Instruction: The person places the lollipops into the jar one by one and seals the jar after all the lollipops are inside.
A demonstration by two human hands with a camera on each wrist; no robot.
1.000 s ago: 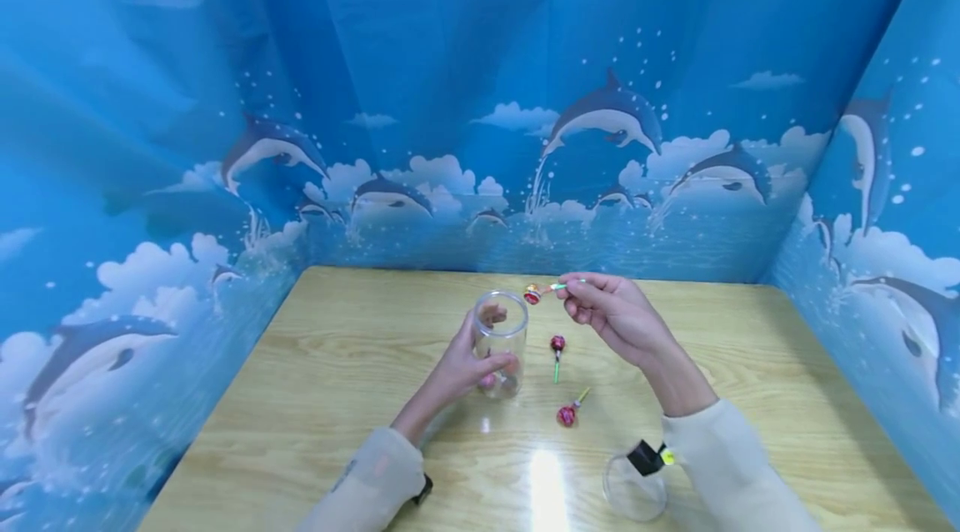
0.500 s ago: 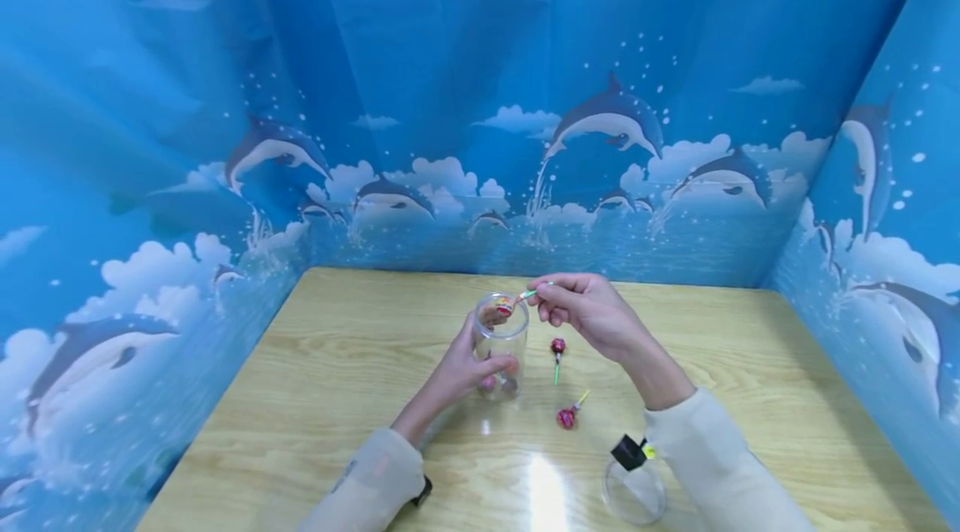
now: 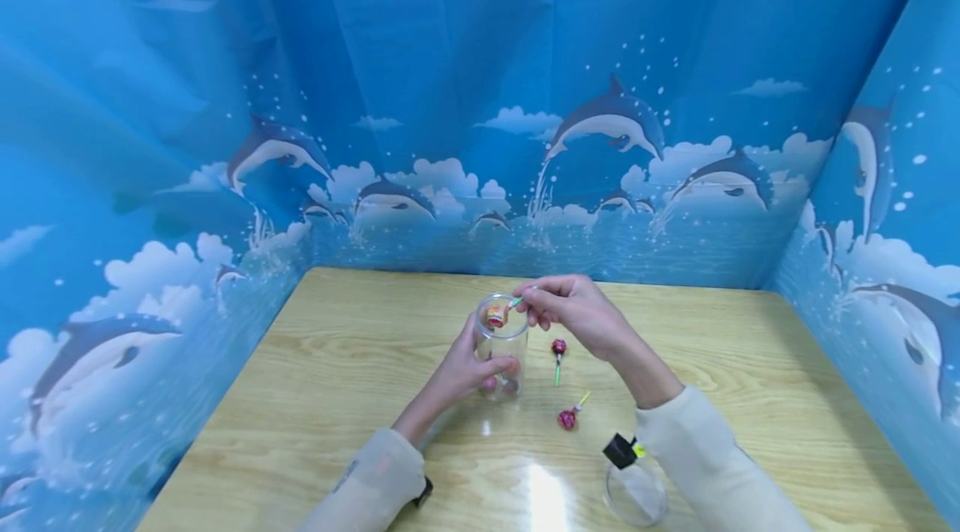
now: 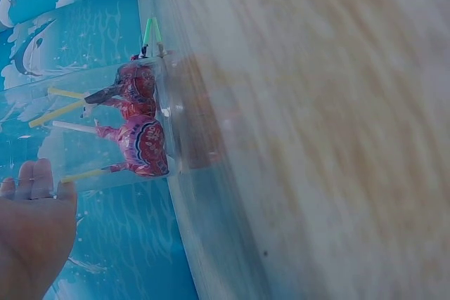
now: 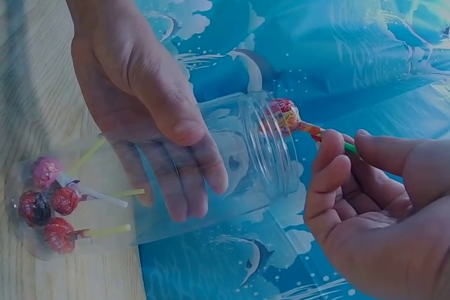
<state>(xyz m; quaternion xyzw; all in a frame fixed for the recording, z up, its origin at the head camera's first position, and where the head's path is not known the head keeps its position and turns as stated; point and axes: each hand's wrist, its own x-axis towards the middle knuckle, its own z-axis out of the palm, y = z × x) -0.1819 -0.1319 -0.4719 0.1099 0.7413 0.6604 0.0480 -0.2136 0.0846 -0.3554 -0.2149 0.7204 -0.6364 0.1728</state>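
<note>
Facing the desk's (image 3: 300,399) left edge, a lollipop (image 3: 496,316) is pinched by the right hand (image 3: 583,317) at the jar (image 3: 506,347) gripped by the left hand (image 3: 459,367).

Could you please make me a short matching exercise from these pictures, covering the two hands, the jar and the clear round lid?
Column one
1. Left hand
2. Right hand
3. Jar
4. Clear round lid

Column two
A. Has several lollipops gathered at its bottom
B. Lies on the table near the right sleeve
C. Pinches the green stick of a lollipop at the jar's mouth
D. Holds the jar around its side

Right pairs: 1-D, 2-C, 3-A, 4-B
</note>
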